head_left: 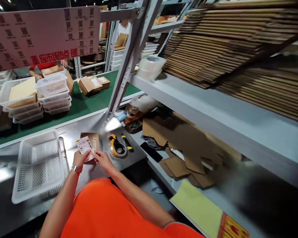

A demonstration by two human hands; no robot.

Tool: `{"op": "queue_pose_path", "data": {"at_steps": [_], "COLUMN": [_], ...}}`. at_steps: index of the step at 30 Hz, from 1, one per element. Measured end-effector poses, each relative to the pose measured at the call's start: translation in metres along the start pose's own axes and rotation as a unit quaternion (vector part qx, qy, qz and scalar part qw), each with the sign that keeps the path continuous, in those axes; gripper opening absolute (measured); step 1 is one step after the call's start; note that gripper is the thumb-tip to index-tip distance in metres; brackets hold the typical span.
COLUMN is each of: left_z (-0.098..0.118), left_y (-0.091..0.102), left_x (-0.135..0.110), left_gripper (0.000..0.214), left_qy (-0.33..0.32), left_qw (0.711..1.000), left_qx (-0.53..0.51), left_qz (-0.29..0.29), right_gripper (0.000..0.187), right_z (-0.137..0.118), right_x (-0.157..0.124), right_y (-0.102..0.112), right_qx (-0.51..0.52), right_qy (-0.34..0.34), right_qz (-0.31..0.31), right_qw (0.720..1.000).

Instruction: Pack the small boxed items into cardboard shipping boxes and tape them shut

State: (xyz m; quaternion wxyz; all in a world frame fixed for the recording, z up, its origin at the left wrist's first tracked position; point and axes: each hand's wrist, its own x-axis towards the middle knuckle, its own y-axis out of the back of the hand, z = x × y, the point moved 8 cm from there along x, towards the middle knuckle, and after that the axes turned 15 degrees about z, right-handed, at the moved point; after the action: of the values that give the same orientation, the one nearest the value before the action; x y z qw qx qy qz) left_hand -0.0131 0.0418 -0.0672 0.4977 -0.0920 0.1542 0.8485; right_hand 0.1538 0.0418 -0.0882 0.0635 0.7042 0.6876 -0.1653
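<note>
A white shipping label (84, 144) with printed text and a barcode is pinched between my two hands. My left hand (79, 159), with a metal watch at the wrist, grips its lower left part. My right hand (104, 161) has its fingertips closed at the lower right corner. Directly beneath lies a small brown cardboard box (95, 139) marked with "eauty" lettering, partly covered by the label and my fingers. To the right, a yellow-and-black tape dispenser (117, 147) and a yellow-and-black utility knife (127, 143) rest on the metal table.
White perforated baskets (34, 162) stand nested left of my hands. Beyond the table runs a green conveyor (89, 104) carrying stacked baskets and parcels. A metal post (129, 56) rises at the far edge. Shelves on the right hold flattened cardboard (213, 43) and tape rolls (151, 67).
</note>
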Motion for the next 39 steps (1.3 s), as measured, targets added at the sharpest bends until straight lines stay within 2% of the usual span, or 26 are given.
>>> {"op": "queue_pose_path", "data": {"at_steps": [3,5,9,14,21,33,37,39], "left_z": [-0.016,-0.022,-0.026,-0.032,-0.034,-0.031,-0.030,-0.025], "left_y": [-0.019,-0.023,-0.022,-0.026,-0.026,-0.025,-0.030,-0.028], "left_x": [-0.015,-0.020,-0.018,-0.015,-0.017,-0.020,-0.021,-0.018], "left_gripper": [0.056,0.057,0.046,0.042,0.029,0.031,0.040,0.046], "left_qy": [0.081,0.102,0.101,0.111,0.124,0.139,0.113,0.055], "left_qw": [0.995,0.993,0.995,0.994,0.992,0.990,0.993,0.997], "left_qx": [-0.043,-0.033,-0.014,-0.004,-0.012,-0.006,0.008,0.031], "left_qz": [-0.048,-0.049,-0.011,-0.012,-0.008,-0.007,-0.042,-0.046], "right_gripper": [0.057,0.053,0.047,0.039,0.041,0.045,0.047,0.048], "right_z": [0.004,0.008,0.014,0.020,0.023,0.024,0.026,0.026], "right_x": [-0.004,-0.008,-0.016,-0.018,-0.017,-0.012,-0.013,-0.014], "right_y": [0.017,0.025,0.036,0.042,0.040,0.037,0.038,0.039], "right_qx": [0.036,0.066,0.125,0.149,0.158,0.140,0.135,0.135], "right_qy": [-0.026,-0.052,-0.100,-0.128,-0.132,-0.120,-0.133,-0.135], "right_qz": [0.030,0.026,0.035,0.046,0.033,0.013,0.021,0.032], "right_qw": [0.999,0.996,0.986,0.979,0.978,0.983,0.982,0.981]}}
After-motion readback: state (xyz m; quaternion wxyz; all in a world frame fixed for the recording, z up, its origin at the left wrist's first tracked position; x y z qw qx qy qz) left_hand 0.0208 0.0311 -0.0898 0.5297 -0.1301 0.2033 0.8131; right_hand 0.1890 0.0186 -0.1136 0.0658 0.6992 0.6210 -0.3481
